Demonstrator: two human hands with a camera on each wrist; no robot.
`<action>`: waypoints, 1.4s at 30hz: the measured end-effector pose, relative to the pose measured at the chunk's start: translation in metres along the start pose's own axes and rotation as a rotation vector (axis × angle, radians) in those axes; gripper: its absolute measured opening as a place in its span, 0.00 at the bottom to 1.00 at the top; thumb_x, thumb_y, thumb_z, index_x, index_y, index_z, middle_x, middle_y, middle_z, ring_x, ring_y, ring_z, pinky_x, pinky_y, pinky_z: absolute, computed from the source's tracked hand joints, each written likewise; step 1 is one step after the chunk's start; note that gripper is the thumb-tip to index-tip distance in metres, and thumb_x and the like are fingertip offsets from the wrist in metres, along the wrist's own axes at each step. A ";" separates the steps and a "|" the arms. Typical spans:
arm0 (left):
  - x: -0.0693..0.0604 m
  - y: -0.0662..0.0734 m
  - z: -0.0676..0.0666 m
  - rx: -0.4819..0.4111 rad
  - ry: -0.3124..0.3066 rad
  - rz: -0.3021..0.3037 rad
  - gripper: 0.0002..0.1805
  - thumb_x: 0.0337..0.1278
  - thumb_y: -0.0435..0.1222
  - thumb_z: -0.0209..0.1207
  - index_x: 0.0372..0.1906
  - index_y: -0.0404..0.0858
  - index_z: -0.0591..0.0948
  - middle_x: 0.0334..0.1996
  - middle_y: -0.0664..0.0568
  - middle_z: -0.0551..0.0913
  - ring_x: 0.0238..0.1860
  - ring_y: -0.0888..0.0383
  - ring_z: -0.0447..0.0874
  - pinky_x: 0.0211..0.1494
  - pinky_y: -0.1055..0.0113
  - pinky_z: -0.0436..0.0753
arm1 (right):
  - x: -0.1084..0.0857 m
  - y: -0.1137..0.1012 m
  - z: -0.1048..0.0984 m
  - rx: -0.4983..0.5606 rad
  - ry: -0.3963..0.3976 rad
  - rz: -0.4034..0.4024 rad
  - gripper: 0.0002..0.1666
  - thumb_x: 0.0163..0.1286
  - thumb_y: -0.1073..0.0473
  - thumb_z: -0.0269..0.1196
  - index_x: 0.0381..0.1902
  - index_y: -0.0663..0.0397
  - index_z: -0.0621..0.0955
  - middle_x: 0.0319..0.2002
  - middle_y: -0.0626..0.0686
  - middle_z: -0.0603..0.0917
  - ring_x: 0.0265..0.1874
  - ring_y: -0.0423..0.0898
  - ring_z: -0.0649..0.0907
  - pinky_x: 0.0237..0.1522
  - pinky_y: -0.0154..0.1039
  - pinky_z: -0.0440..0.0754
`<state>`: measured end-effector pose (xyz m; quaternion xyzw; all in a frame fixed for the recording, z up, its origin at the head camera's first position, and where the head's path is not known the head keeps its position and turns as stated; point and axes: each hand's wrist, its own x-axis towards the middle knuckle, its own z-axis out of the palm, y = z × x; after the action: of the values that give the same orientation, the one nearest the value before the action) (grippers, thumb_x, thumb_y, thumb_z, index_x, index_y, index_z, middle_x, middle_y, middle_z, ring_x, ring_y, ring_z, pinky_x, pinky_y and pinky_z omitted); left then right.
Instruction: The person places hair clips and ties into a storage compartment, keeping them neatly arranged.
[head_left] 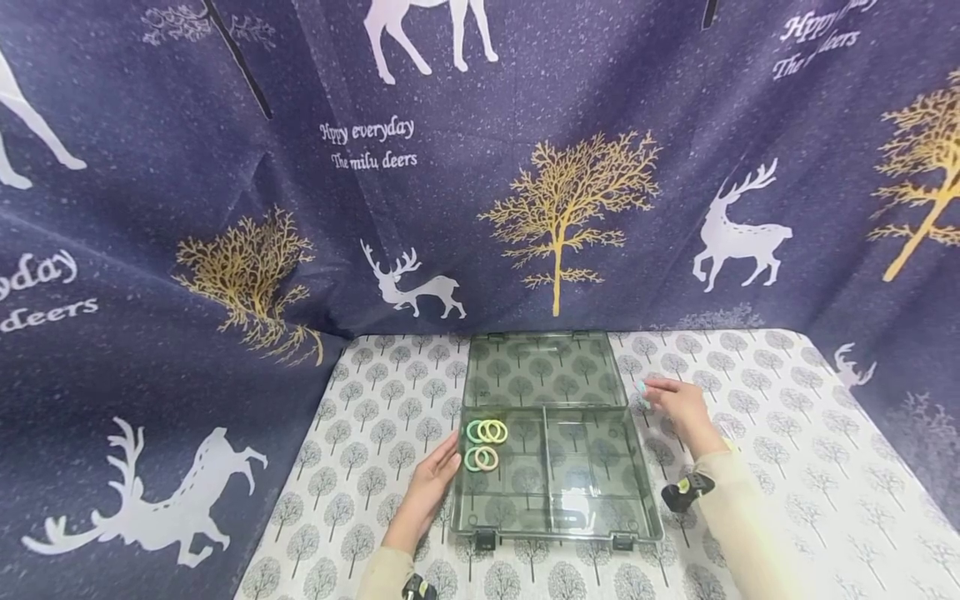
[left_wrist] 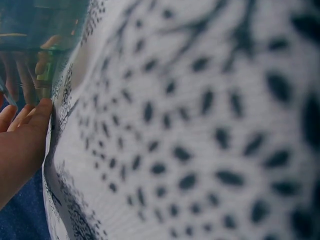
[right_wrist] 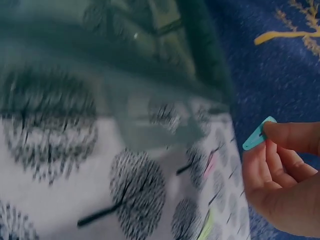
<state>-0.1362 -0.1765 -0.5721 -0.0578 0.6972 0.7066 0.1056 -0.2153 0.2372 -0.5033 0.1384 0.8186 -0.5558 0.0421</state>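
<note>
A transparent grey-green case (head_left: 546, 467) lies with its lid (head_left: 543, 371) swung back. Several pastel rings (head_left: 487, 432) sit in its upper left part, in two overlapping groups. My left hand (head_left: 431, 483) rests its fingers against the case's left wall; the left wrist view shows the fingertips of that hand (left_wrist: 27, 135) at the clear wall. To the right of the case, my right hand (head_left: 681, 410) is raised near the lid's lower corner. In the right wrist view, the right hand (right_wrist: 287, 172) pinches a turquoise hair clip (right_wrist: 258, 136) between thumb and fingers.
In the right wrist view, a pink item (right_wrist: 210, 164) and a yellow-green item (right_wrist: 206, 226) lie on the tree-patterned cloth. A divider (head_left: 547, 467) runs down the case, and two dark latches (head_left: 485, 540) are on its front edge. A dark blue curtain (head_left: 450, 208) hangs behind.
</note>
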 end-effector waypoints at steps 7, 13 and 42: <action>0.000 0.000 0.000 0.010 0.000 0.015 0.29 0.68 0.39 0.53 0.72 0.42 0.63 0.71 0.46 0.63 0.71 0.45 0.58 0.74 0.53 0.57 | -0.011 -0.021 0.017 0.174 -0.119 0.026 0.29 0.68 0.64 0.60 0.63 0.73 0.69 0.60 0.68 0.74 0.42 0.44 0.85 0.50 0.38 0.85; 0.001 -0.002 -0.001 -0.002 -0.002 0.012 0.29 0.68 0.39 0.54 0.72 0.42 0.63 0.71 0.47 0.63 0.71 0.46 0.59 0.74 0.54 0.58 | -0.014 -0.026 0.039 0.320 -0.191 -0.016 0.27 0.66 0.70 0.61 0.60 0.79 0.68 0.40 0.50 0.84 0.37 0.39 0.84 0.50 0.38 0.84; -0.005 0.005 0.001 -0.010 -0.027 0.025 0.29 0.69 0.38 0.52 0.72 0.42 0.62 0.72 0.46 0.61 0.72 0.48 0.57 0.73 0.58 0.58 | -0.029 -0.017 0.112 0.330 -0.299 0.094 0.18 0.59 0.77 0.62 0.48 0.82 0.76 0.26 0.55 0.84 0.23 0.43 0.84 0.35 0.39 0.89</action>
<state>-0.1326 -0.1763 -0.5665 -0.0399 0.6927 0.7123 0.1061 -0.2020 0.1229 -0.5237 0.0977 0.6940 -0.6939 0.1655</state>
